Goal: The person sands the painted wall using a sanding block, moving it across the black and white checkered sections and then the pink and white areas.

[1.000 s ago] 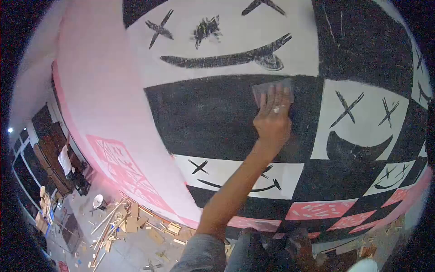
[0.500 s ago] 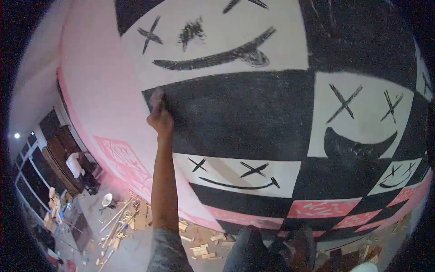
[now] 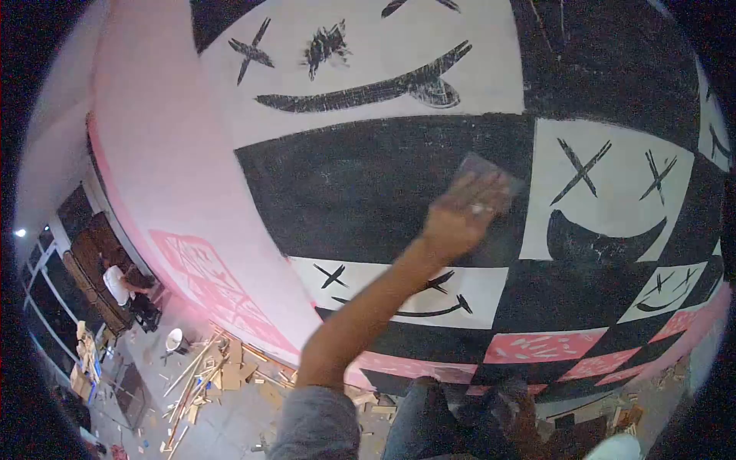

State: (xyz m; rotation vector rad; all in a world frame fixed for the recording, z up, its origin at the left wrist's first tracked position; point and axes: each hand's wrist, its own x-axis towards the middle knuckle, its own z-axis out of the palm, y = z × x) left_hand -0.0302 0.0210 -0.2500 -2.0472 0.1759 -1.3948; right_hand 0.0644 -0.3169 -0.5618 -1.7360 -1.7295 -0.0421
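My left hand (image 3: 469,205), with a ring on one finger, is laid against a large black square (image 3: 345,180) of a checkered painted wall. Under its fingers is a thin, greyish flat piece (image 3: 484,163), pressed to the paint; its material I cannot make out. Just right of the hand is a white square (image 3: 613,146) with a black crossed-eye smiling face. Below, my forearm partly covers a smaller white smiley panel (image 3: 491,307). A larger smiley panel (image 3: 360,65) lies above. My right hand is out of view.
Pink wall (image 3: 169,138) borders the checks on the left. On the floor lie scattered wood scraps (image 3: 230,376) near a white bucket (image 3: 175,340). A person in a white top (image 3: 119,285) is low by the wall at far left. My legs (image 3: 422,418) show below.
My left hand has swept right across the black square, from its left edge to near its right edge. The flat greyish piece under the fingers now shows. The distant person's arm reaches toward the wall.
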